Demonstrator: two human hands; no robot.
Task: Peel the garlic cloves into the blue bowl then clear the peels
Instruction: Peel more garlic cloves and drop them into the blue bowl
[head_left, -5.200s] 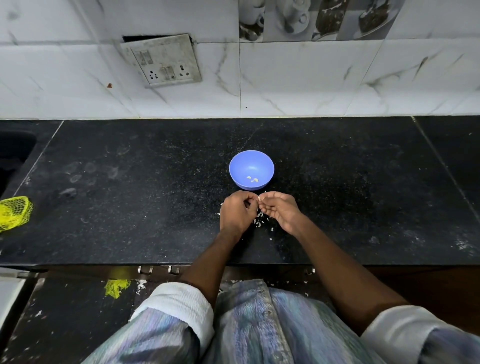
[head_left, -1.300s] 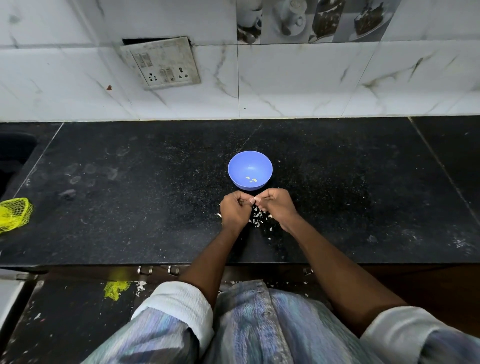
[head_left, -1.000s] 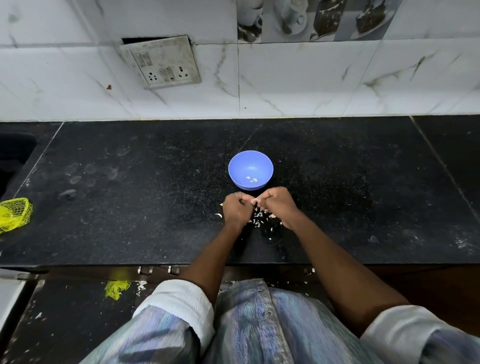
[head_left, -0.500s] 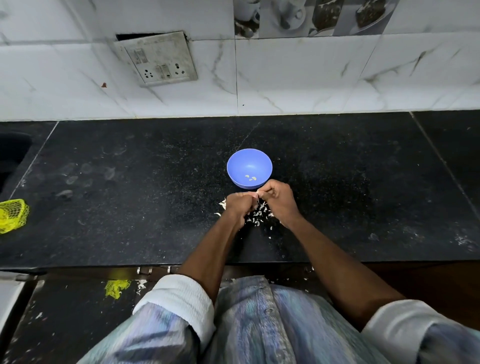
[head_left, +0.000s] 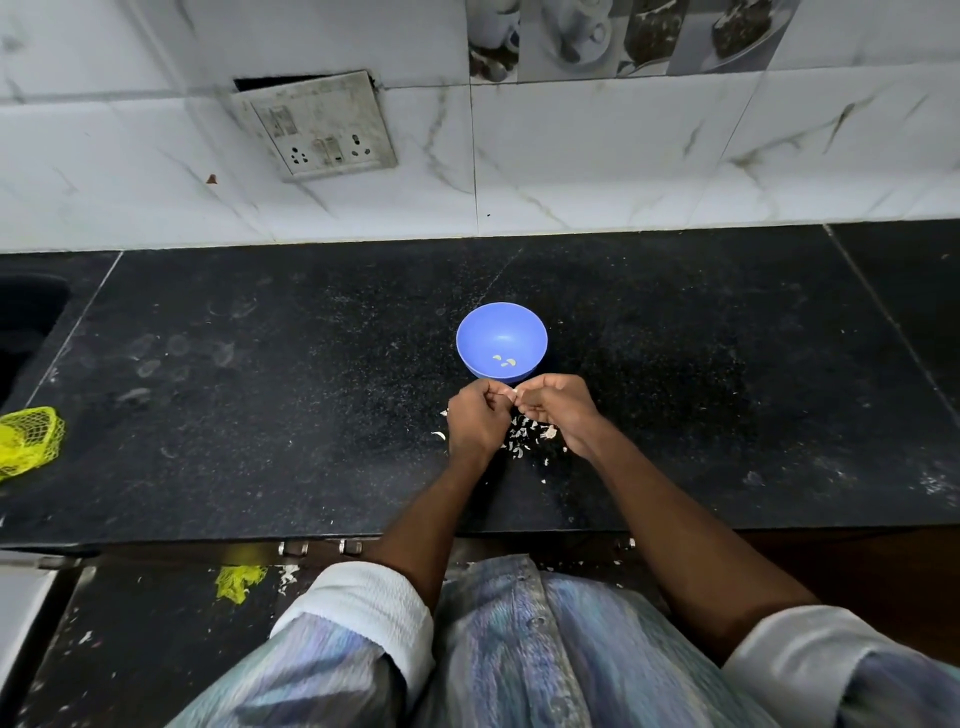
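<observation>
While a clove is mid-peel, step in hand judged as stripping skin, with clearing the peels not yet begun. Far left on the counter (head_left: 260, 426): a yellow net bag (head_left: 28, 441), well apart. Then the left hand (head_left: 475, 423), fingers curled, pinching a garlic clove (head_left: 513, 396) against the fingertips of the right hand (head_left: 558, 410), also curled and pinching; which hand bears the clove, cannot tell. Just behind both, the blue bowl (head_left: 488, 327), a few peeled cloves (head_left: 504, 360) inside. Under the hands, peels (head_left: 530, 434) scattered. Next move, likely: tear off the last skin, drop the clove over the near rim. Compared with a few seconds ago: hands nearer the bowl, peel heap larger, clove count in the bowl unchanged.
</observation>
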